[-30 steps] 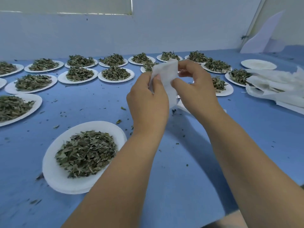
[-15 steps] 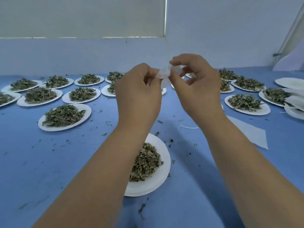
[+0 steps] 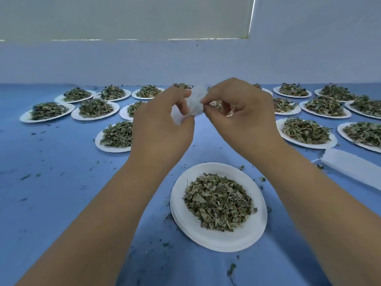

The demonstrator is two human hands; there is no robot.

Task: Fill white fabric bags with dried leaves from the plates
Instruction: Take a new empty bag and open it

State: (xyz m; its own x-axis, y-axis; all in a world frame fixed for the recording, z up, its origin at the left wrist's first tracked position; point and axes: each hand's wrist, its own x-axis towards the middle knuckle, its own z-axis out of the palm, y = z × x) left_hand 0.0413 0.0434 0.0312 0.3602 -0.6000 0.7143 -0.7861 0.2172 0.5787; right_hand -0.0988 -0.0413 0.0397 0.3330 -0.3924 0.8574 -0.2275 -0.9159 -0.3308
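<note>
White bag (image 3: 195,101) between pinching fingers of left hand (image 3: 162,129) and right hand (image 3: 241,114) (over plate (image 3: 218,242))

There's the white fabric bag (image 3: 195,102), crumpled, held aloft above the near plate (image 3: 218,242); dried leaves (image 3: 218,202) heaped on it, more heaped plates (image 3: 309,145) in rows behind.

Both forearms are held up, bare, angled inward from the lower corners. Left hand (image 3: 162,129) and right hand (image 3: 243,114) are kept close together in mid-air, backs toward the camera, fingers curled. A white fabric bag (image 3: 195,102) is pinched between the two, gripped by thumb and fingertips on each side.
</note>
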